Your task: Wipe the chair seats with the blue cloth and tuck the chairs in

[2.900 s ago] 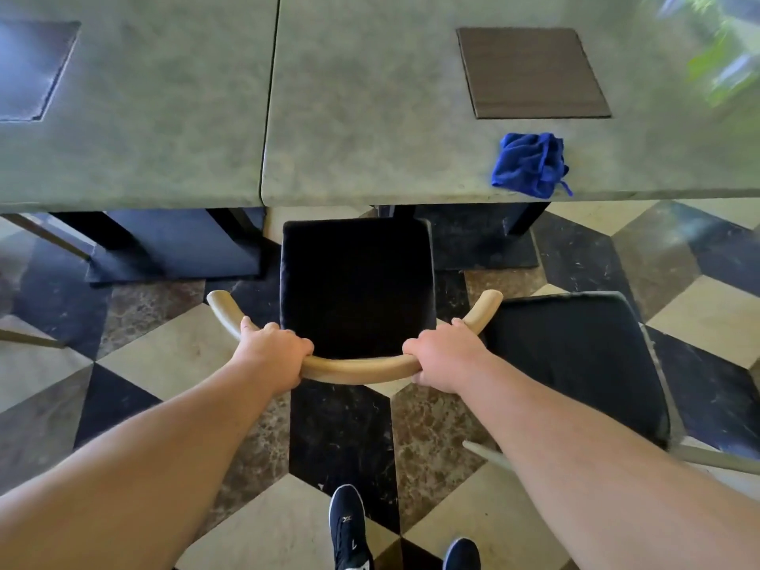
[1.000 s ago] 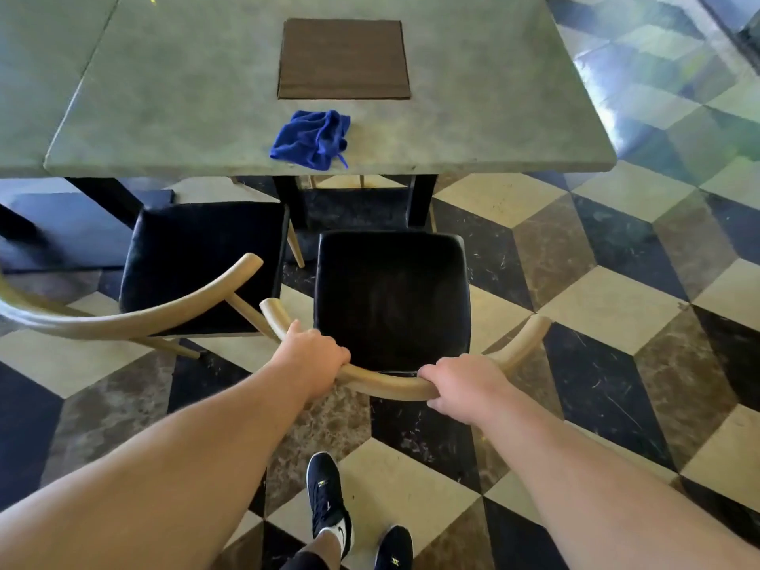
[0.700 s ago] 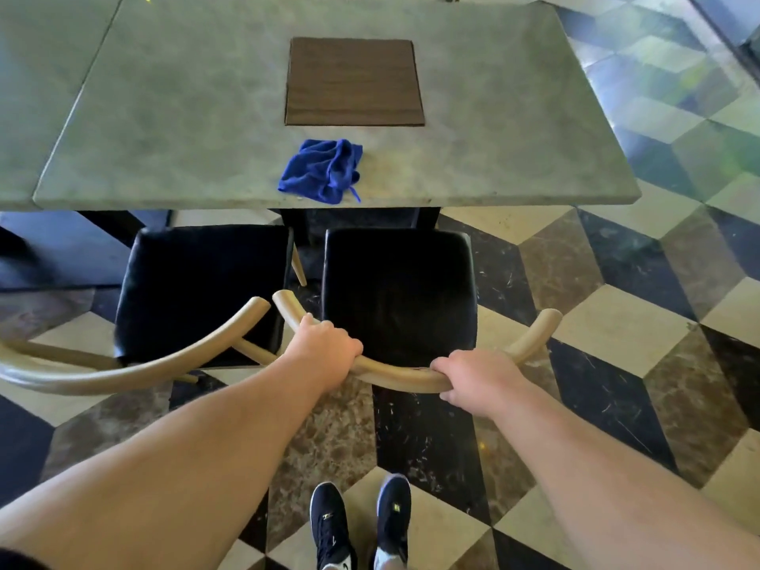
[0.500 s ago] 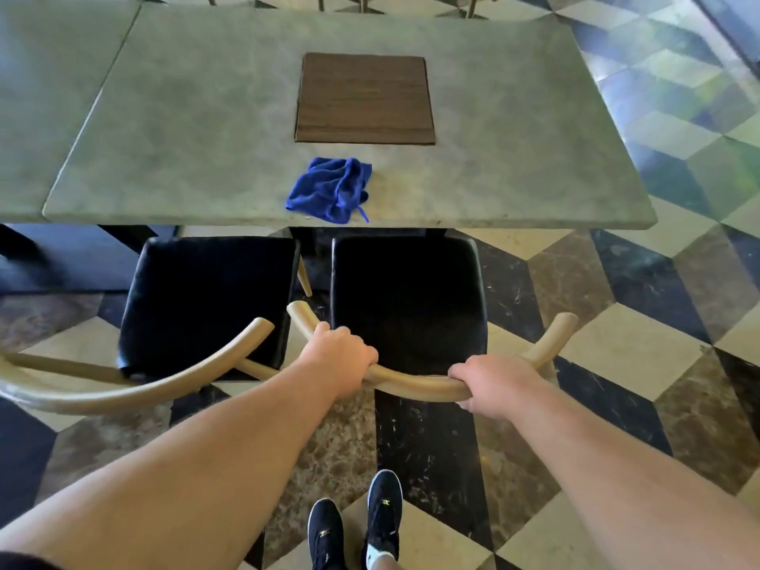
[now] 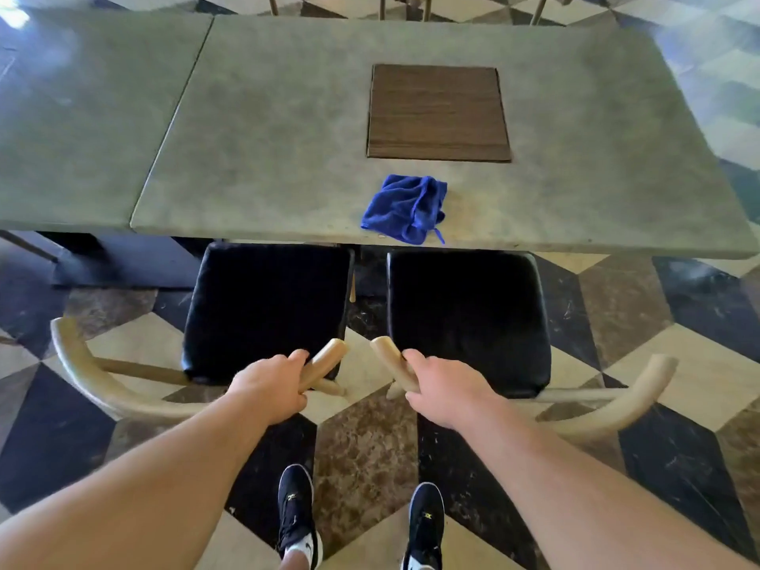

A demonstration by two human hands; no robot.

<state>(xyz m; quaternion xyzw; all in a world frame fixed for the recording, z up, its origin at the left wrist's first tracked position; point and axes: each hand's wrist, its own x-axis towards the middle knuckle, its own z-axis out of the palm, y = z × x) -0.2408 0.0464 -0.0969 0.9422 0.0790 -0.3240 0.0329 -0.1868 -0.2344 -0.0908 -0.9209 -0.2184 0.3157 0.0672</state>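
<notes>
Two chairs with black padded seats stand side by side at the near edge of the grey table (image 5: 288, 137), their front edges just under the tabletop. My left hand (image 5: 269, 390) grips the right end of the left chair's (image 5: 267, 310) curved wooden backrest. My right hand (image 5: 442, 394) grips the left end of the right chair's (image 5: 469, 318) backrest. The crumpled blue cloth (image 5: 407, 209) lies on the table near its front edge, above the gap between the seats.
A square brown wooden mat (image 5: 438, 113) lies on the table behind the cloth. A second grey table (image 5: 82, 117) adjoins on the left. The floor has a dark and cream cube pattern. My two feet in dark sneakers (image 5: 296, 516) stand behind the chairs. Legs of other chairs show at the far side.
Both hands held the right chair's backrest; now my left hand has shifted to the left chair's backrest end and my right to the right chair's left end. Both seats sit closer to the table.
</notes>
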